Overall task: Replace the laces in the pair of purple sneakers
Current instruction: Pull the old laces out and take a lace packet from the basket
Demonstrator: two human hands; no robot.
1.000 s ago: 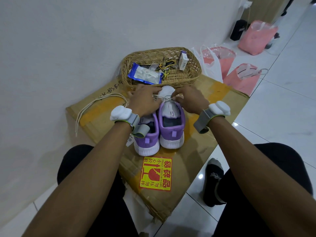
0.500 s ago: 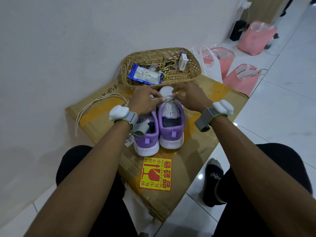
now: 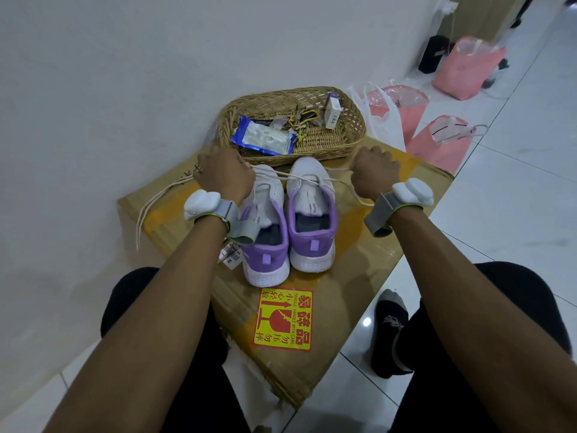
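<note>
Two purple and white sneakers stand side by side on a cardboard box [image 3: 368, 251], heels toward me. A cream lace [image 3: 307, 179] runs across the front of the right sneaker [image 3: 312, 214], its two halves pulled taut to either side. My left hand [image 3: 223, 176] grips one half beyond the toe of the left sneaker [image 3: 265, 232]; the loose end trails down the box at the left. My right hand [image 3: 374, 175] grips the other half to the right of the shoes. The fingers of both hands are hidden behind their backs.
A wicker basket [image 3: 349, 139] with a blue packet, keys and a small white box sits just behind the shoes against the wall. Pink bags [image 3: 437, 145] stand on the tiled floor at the right. My knees flank the box; a socked foot [image 3: 390, 323] rests at its right.
Both hands were close together over the right sneaker's toe; they have moved apart to left and right, drawing the lace tight across the shoe.
</note>
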